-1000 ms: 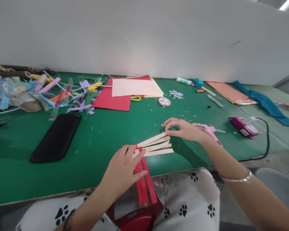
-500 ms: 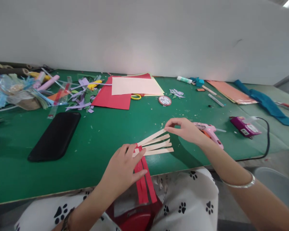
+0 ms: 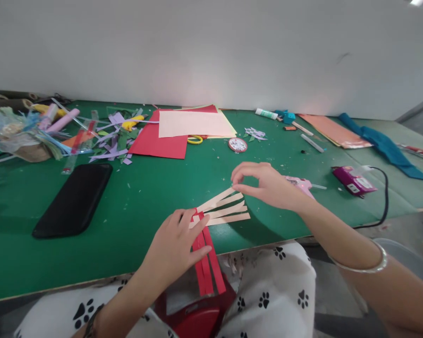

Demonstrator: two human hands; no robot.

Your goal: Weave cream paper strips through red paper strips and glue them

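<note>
Cream paper strips point(image 3: 229, 219) fan out to the right from a small weave with red paper strips point(image 3: 206, 270), which hang over the table's front edge. My left hand point(image 3: 176, 244) lies over the woven corner, fingers spread, pressing it to the table; part of the weave is hidden beneath. Thumb and forefinger of my right hand point(image 3: 262, 183) pinch the free end of the uppermost cream strip point(image 3: 216, 199). Behind my right wrist, a pink glue gun point(image 3: 303, 184) is partly covered.
A black tray-like pad point(image 3: 74, 202) lies at left, near a pile of purple paper scraps point(image 3: 116, 150). Red paper point(image 3: 162, 145) and cream sheets point(image 3: 193, 123) lie at the back. A purple power block point(image 3: 354, 180) with a black cable stands at right.
My right hand has shifted slightly, still at the end of the uppermost cream strip. My left hand keeps its place on the weave. The whole view has moved a little.
</note>
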